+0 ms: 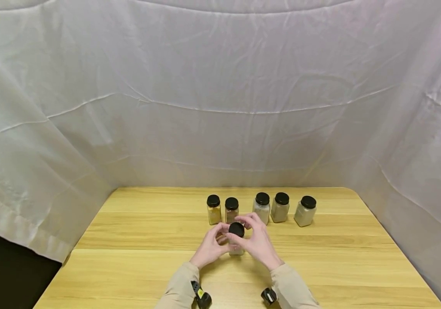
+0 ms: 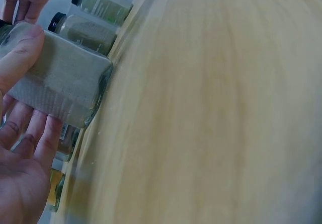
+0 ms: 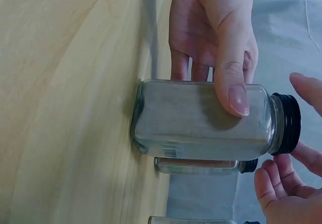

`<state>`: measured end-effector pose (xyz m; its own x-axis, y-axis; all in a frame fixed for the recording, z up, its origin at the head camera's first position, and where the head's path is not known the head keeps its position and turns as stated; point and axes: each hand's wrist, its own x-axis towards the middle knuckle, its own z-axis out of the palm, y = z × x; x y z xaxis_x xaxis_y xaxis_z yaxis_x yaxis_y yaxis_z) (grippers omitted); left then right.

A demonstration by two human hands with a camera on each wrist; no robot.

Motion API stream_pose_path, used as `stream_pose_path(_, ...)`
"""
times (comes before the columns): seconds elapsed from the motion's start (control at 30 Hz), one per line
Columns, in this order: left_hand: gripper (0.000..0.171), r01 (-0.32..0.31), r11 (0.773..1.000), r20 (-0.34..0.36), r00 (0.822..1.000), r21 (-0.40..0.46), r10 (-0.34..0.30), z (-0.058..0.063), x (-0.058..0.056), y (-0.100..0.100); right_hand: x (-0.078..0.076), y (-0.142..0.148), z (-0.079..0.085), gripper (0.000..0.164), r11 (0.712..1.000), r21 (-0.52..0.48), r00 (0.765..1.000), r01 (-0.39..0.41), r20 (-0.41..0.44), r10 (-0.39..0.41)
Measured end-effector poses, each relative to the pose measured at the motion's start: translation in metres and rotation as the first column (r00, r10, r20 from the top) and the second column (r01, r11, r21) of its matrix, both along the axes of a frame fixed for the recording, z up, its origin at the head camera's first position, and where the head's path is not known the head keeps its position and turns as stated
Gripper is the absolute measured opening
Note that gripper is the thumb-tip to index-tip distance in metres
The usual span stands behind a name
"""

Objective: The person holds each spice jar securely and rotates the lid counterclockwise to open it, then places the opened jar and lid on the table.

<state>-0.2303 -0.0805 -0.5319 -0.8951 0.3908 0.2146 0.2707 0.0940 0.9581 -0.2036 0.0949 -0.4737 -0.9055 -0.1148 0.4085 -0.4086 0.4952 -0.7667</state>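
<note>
A square glass jar [image 3: 191, 123] of greyish powder stands upright on the table between the two hands. Its round black lid [image 1: 236, 229] is on. My left hand [image 1: 209, 246] grips the jar's body, with the thumb [image 3: 237, 100] flat on one face and the fingers round the other side. Around the lid, my right hand [image 1: 258, 241] is spread with thumb and fingers on opposite sides. A gap shows between that thumb [image 3: 308, 90] and the lid in the right wrist view, while one finger lies right at the lid's lower edge.
Behind the hands stand a yellow-filled jar [image 1: 214, 214] and a brown-filled jar [image 1: 232, 213]. To their right are three pale-filled jars, the outermost jar [image 1: 305, 214] set slightly apart. All have black lids. The wooden table [image 1: 135, 266] meets a grey curtain [image 1: 220, 141] at the back.
</note>
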Motion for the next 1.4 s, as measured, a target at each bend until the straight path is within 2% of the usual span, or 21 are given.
stream_pose_path(0.13, 0.05, -0.003, 1.0, 0.037, 0.999, 0.021, 0.002, 0.0013, 0.0012, 0.0013, -0.0012, -0.0002, -0.0012, 0.041, 1.0, 0.001, 1.0, 0.016, -0.016, -0.016)
stream_pose_path(0.27, 0.05, 0.008, 1.0, 0.021, 1.0, 0.022, -0.008, 0.0004, 0.0009, 0.001, -0.0017, 0.0019, -0.0007, 0.034, 1.0, 0.008, 0.999, -0.026, -0.03, 0.026)
stream_pose_path(0.47, 0.048, 0.021, 1.0, -0.015, 1.0, 0.009, -0.021, -0.0001, 0.001, -0.0007, -0.0009, 0.0051, -0.0004, 0.041, 0.995, 0.012, 0.995, -0.097, -0.038, 0.097)
stream_pose_path(0.67, 0.047, 0.008, 1.0, 0.0, 1.0, 0.008, -0.008, -0.0005, 0.0011, 0.0001, -0.0002, 0.0035, 0.0, 0.047, 0.999, -0.019, 0.999, -0.044, 0.001, 0.044)
stream_pose_path(0.8, 0.048, 0.001, 1.0, 0.015, 1.0, 0.017, -0.001, -0.0005, 0.0009, 0.001, -0.0001, 0.0027, 0.0015, 0.041, 0.999, -0.027, 1.0, -0.019, 0.006, 0.02)
stream_pose_path(1.0, 0.048, 0.001, 1.0, 0.023, 1.0, 0.018, -0.002, -0.0007, 0.0005, 0.0005, -0.0003, 0.0034, 0.0025, 0.034, 0.999, 0.007, 0.999, -0.049, -0.009, 0.049)
stream_pose_path(1.2, 0.048, 0.005, 1.0, -0.004, 1.0, 0.016, -0.005, -0.0013, 0.0006, 0.0, 0.0, 0.0042, 0.0009, 0.038, 0.994, 0.01, 0.994, -0.104, -0.026, 0.105)
stream_pose_path(1.4, 0.048, -0.004, 1.0, 0.054, 0.999, 0.02, 0.003, 0.0013, 0.0019, 0.0009, -0.0002, 0.0021, 0.0002, 0.04, 1.0, -0.005, 0.999, -0.02, -0.026, 0.02)
